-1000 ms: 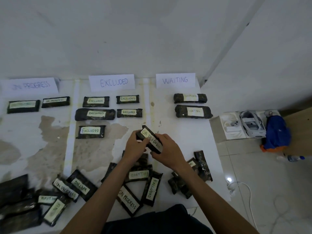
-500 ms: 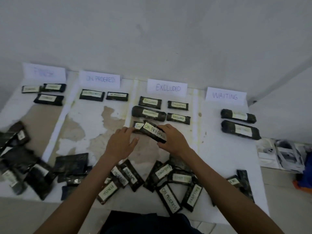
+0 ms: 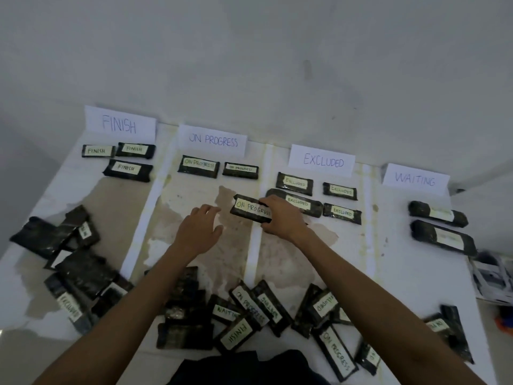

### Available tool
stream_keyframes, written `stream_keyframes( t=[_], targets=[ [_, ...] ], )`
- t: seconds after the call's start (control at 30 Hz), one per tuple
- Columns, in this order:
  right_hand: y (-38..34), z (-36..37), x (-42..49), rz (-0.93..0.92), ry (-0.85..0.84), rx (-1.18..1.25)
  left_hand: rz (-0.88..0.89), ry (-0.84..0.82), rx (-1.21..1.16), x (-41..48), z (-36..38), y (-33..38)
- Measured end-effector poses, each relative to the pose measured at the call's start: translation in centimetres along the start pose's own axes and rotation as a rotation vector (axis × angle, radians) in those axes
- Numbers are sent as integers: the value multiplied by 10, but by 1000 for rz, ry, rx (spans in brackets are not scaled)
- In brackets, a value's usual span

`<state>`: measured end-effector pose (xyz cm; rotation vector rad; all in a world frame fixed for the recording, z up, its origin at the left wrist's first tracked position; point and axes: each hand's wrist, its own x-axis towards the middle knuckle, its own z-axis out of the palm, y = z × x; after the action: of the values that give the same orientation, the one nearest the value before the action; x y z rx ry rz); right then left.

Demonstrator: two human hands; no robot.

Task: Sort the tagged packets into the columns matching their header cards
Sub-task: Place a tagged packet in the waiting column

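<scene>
Here the grip is the right hand (image 3: 280, 218), curled round the right end of the ON PROGRESS packet (image 3: 251, 210), whose long axis runs leftward from it over the right edge of its column. The open left hand (image 3: 201, 232) hangs just beside the free end, not touching. The ON PROGRESS header card (image 3: 213, 140) lies farther off and leftward, so the set-down likely goes that way.

- Header cards, l. to r.: FINISH card (image 3: 120, 124), ON PROGRESS card (image 3: 213, 140), EXCLUDED card (image 3: 322, 161), WAITING card (image 3: 415, 179).
- FINISH pkts (image 3: 127, 168) ×3: tags "FINISH".
- ON PROGRESS pkt (image 3: 198, 164): tag reads same; neighbour pkt (image 3: 240, 169): tag too small to read.
- EXCLUDED pkts (image 3: 295, 182) ×4: tags "EXCLUDED".
- WAITING col. pkts (image 3: 438, 215) ×2: tags blurred, unreadable.
- Held pkt (image 3: 249, 209) in right hand (image 3: 283, 218): "ON PROGRESS".
- Front pile pkts (image 3: 237, 331): "FINISH", "WAITING", "EXCLUDED" ×2, "ON PROGRESS" ×2.
</scene>
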<state>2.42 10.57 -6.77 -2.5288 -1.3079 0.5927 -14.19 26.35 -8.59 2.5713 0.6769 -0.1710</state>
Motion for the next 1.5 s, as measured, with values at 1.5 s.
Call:
stream_keyframes(
  t=[1.5],
  targets=[
    [-135,130,-39,-198,-415,22,-4,-130,-44,-131,33,-104]
  ],
)
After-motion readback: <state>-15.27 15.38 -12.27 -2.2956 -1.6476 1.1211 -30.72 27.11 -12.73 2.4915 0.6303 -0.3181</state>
